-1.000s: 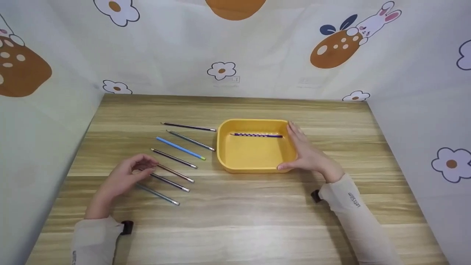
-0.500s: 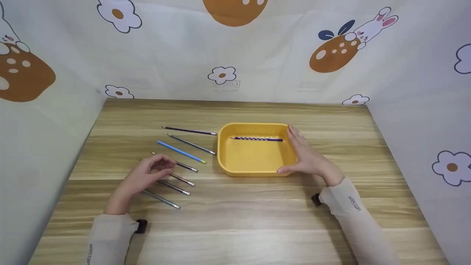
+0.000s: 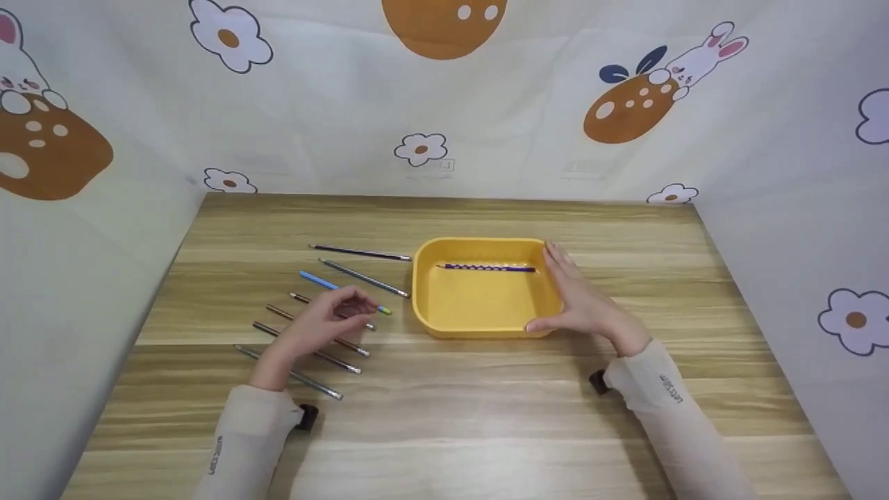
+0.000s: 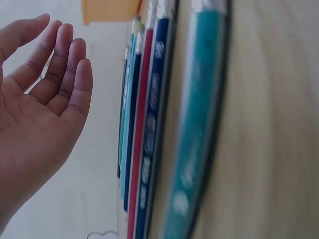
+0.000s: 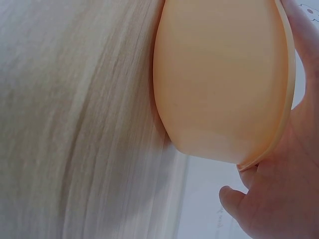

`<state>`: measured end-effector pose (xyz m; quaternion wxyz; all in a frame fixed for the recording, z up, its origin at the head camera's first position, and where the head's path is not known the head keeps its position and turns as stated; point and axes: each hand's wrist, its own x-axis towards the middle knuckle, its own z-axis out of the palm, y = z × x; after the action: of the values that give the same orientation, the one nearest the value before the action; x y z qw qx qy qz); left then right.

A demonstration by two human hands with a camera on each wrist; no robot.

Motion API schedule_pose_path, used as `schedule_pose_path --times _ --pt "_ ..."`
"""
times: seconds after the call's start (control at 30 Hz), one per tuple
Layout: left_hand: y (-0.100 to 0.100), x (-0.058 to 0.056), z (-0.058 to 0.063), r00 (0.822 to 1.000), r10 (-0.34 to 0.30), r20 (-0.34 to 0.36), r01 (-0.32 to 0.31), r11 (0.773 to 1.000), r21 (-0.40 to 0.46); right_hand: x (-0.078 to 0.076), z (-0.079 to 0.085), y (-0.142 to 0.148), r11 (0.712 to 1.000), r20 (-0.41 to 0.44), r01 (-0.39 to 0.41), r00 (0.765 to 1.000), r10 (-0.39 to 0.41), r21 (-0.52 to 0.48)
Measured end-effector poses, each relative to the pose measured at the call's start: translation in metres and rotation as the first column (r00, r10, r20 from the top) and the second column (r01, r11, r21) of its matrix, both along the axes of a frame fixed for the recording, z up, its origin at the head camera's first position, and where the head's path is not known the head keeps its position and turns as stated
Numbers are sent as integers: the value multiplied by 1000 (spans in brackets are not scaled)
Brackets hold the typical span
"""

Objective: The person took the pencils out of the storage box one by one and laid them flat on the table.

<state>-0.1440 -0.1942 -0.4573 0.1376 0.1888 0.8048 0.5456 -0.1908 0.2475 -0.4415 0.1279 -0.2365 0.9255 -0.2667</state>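
My left hand (image 3: 326, 321) hovers over a fanned row of pencils on the wooden table, its fingers loosely bent. In the left wrist view that same hand (image 4: 47, 107) holds nothing, with a teal pencil (image 4: 194, 114) and a red pencil (image 4: 141, 104) alongside. It partly covers a light blue pencil (image 3: 317, 280) with a green end and several darker ones below. On the right, my right hand (image 3: 587, 305) spans the end of a yellow box (image 3: 479, 305), thumb at the front corner and fingers at the back. Inside lies a purple patterned pencil (image 3: 486, 268).
At the back of the row, a dark pencil (image 3: 361, 253) and a grey-green pencil (image 3: 364, 278) point their eraser ends towards the box's left wall. Printed cloth walls (image 3: 333, 118) enclose the wooden table (image 3: 472, 417) at the back and both sides.
My left hand has moved rightward across the pencils, from their left ends to near the light blue one's green end. My right hand keeps its place on the box.
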Motion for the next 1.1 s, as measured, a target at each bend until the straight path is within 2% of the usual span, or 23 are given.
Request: schedule_pose_path --times 0.2,0.4,0.6,0.9,1.1 --pt "21 -10 7 1000 -7 -18 7 999 36 1 -1 0 1000 -1 -2 1000 2 11" --pt "38 -23 17 1000 19 -9 -19 997 69 0 -1 -2 1000 0 -14 1000 14 -5" --pt "65 -41 29 999 37 25 -38 998 46 1 2 0 1000 6 -4 1000 4 -2" --pt "98 -65 30 998 31 54 -33 999 40 -1 1 1 1000 6 -7 1000 7 -6" --pt "118 -78 31 997 32 74 -32 999 -6 -1 -1 2 1000 7 -5 1000 5 -10"
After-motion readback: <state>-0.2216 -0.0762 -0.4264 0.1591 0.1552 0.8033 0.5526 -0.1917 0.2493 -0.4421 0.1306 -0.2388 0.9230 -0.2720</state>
